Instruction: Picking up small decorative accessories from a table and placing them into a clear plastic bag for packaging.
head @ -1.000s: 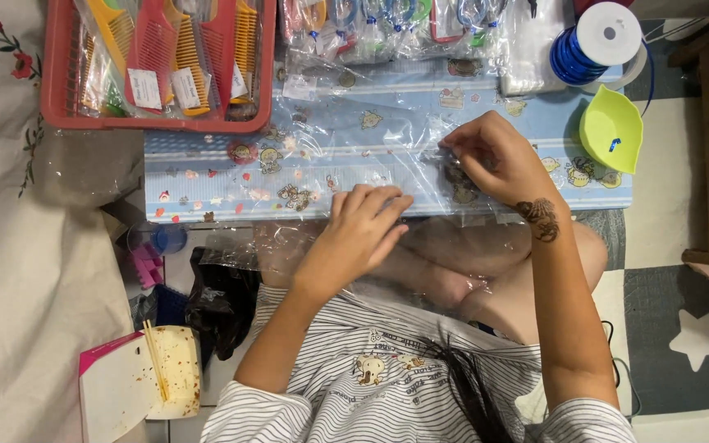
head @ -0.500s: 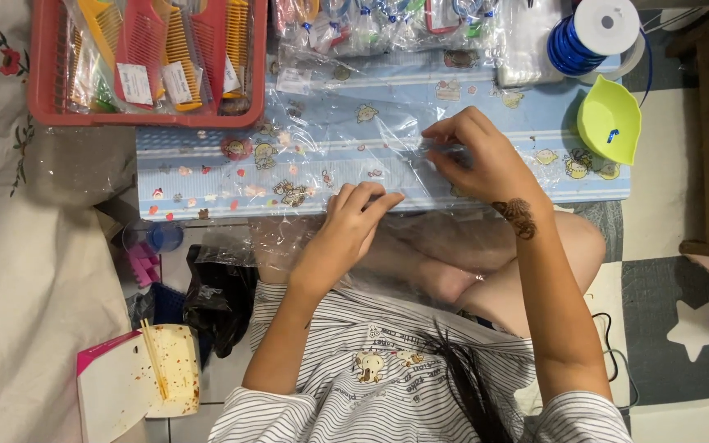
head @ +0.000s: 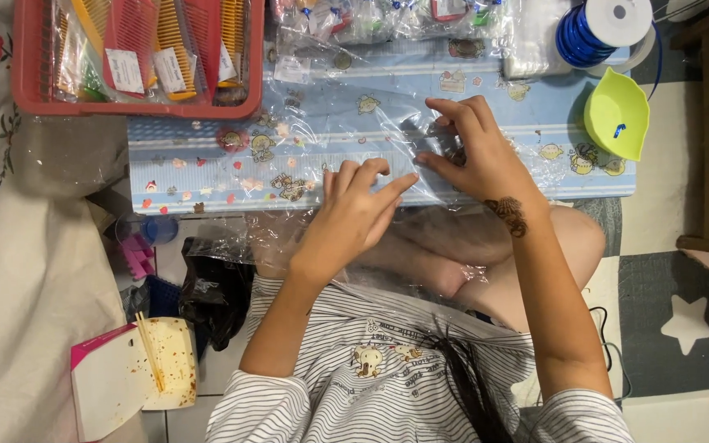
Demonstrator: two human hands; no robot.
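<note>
My right hand is over the low blue patterned table. Its fingertips pinch a small dark item through a clear plastic bag. My left hand lies at the table's front edge, just left of the right hand. Its fingers are stretched onto the near edge of the same bag, and the index finger points toward the right hand. More crinkled clear plastic hangs over my lap and crossed legs.
A red basket of packaged combs stands at the back left. At the back right are a spool of blue cord and a yellow-green bowl. A food box with chopsticks and a black bag lie at my left.
My left fingers have uncurled and stretched toward the right hand. The right hand has shifted slightly left and keeps its pinch on the bag.
</note>
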